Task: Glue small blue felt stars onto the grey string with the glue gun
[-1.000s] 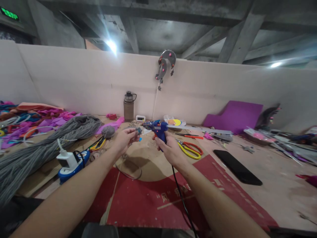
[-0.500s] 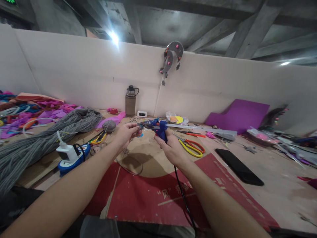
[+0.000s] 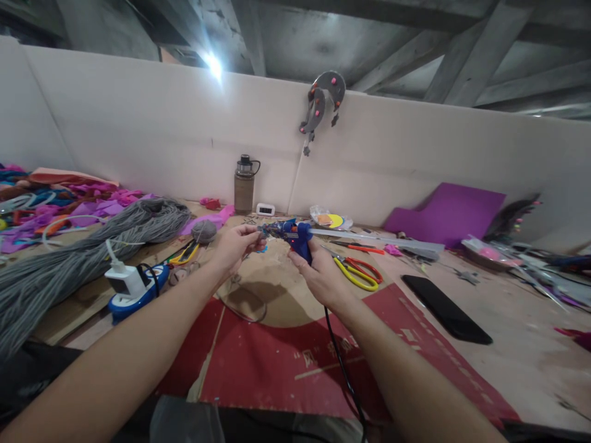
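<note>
My right hand [image 3: 314, 267] is wrapped round the handle of a blue hot glue gun [image 3: 300, 239], whose nozzle points left. A clear glue stick [image 3: 341, 234] runs out of its back, and a black cord [image 3: 339, 357] hangs down from the grip. My left hand [image 3: 240, 245] pinches a small greyish piece [image 3: 263, 232] with a bit of blue near it; the fingers hide most of it. The nozzle is at or very close to this piece; whether they touch I cannot tell. Below my left hand, a thin wire loop [image 3: 244, 304] lies on the cardboard [image 3: 286, 307].
Scissors with red and yellow handles [image 3: 357, 274] and a black phone [image 3: 446, 309] lie right. A power strip [image 3: 138, 301], a grey yarn bundle [image 3: 106, 246] and a grey yarn ball [image 3: 204, 231] are left. A bottle [image 3: 244, 187] stands behind; a moon ornament [image 3: 325, 101] hangs on the partition.
My left hand has brought the small piece right to the glue gun's nozzle, closing the gap between them. My right hand keeps its hold. The view has tilted slightly down.
</note>
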{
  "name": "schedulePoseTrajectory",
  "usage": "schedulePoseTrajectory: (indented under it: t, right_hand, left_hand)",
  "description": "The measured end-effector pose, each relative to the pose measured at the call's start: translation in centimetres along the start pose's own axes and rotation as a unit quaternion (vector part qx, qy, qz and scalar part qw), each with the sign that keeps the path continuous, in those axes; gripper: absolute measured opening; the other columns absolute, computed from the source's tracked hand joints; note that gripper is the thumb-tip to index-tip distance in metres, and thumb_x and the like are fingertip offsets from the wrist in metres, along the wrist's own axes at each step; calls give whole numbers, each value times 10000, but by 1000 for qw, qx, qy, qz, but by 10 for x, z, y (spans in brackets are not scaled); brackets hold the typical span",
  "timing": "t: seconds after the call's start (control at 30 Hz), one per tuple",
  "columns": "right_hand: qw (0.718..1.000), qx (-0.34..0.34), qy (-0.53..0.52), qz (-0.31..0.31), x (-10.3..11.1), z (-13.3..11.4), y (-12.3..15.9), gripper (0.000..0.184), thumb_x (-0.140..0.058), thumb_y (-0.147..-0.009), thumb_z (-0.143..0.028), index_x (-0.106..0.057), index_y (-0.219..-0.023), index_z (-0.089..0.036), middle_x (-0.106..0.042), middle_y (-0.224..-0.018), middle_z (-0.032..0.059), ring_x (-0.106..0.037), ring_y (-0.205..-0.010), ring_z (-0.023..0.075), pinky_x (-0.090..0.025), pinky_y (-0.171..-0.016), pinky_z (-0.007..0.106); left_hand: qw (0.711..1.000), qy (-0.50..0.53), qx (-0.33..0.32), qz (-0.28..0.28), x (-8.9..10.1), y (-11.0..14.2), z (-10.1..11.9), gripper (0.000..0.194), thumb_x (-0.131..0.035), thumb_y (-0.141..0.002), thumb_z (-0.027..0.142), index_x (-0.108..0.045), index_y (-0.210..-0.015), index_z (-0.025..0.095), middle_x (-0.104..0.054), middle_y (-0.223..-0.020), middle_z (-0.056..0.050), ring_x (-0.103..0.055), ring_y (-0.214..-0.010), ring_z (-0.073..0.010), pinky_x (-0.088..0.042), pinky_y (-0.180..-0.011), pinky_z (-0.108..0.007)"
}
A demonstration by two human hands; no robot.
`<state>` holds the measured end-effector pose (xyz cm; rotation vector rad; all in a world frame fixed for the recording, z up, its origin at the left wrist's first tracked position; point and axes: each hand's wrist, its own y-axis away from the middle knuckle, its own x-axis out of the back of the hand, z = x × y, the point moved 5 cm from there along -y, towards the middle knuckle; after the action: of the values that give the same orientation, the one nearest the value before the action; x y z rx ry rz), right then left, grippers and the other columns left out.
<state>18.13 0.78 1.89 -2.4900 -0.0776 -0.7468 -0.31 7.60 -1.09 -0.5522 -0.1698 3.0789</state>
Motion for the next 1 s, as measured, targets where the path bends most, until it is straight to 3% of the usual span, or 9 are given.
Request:
schedulePoseTrajectory:
  t: [1.0]
  right_hand:
    - [1000,-7,-3,0,0,0,-1,332,-499,-885,-358,-577,-1140,-160,-674,-1057,97,-594,-938,234,-442,-869,349]
  left_hand:
    - [1000,9,-16,4,-2,2,3,150,-765,-677,112,-623,-726,107,-638,-593,-14,-621,-535,-105,-527,-576,-225]
